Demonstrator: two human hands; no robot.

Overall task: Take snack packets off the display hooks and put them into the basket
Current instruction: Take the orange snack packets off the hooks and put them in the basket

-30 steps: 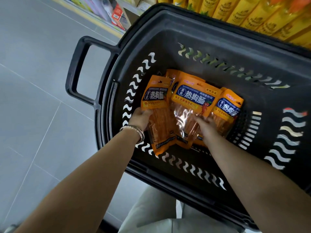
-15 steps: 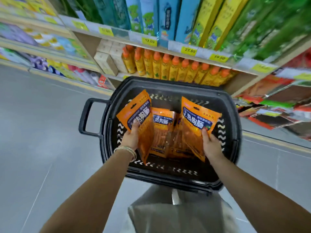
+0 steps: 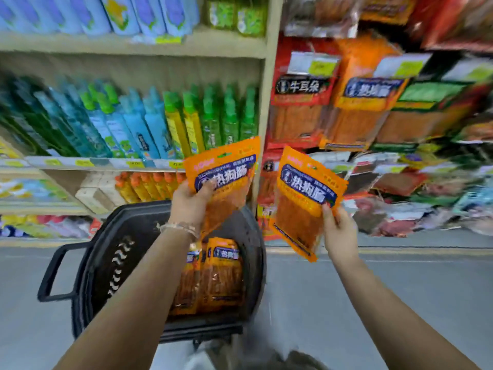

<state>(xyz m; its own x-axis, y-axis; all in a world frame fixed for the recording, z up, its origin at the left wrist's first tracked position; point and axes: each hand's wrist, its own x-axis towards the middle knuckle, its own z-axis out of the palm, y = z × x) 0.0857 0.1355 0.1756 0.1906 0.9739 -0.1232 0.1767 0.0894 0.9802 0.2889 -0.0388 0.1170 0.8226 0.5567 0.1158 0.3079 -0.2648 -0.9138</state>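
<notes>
My left hand (image 3: 189,202) grips an orange snack packet (image 3: 226,172) with a blue label, held up above the black basket (image 3: 106,263). My right hand (image 3: 338,231) pinches a second orange packet (image 3: 304,198) by its right edge, out to the right of the basket and in front of the display. More orange packets (image 3: 218,273) lie inside the basket. Matching packets (image 3: 362,102) hang on the display hooks at the upper right.
Shelves with blue, green and yellow bottles (image 3: 149,121) fill the left. Orange-capped bottles (image 3: 149,185) stand on a lower shelf behind the basket. Red and green snack packs (image 3: 298,92) hang on the right. The grey floor (image 3: 373,284) lies below.
Both hands have lifted a packet each out of the basket and up toward the display. The view has swung up and to the right from the basket to the shelves.
</notes>
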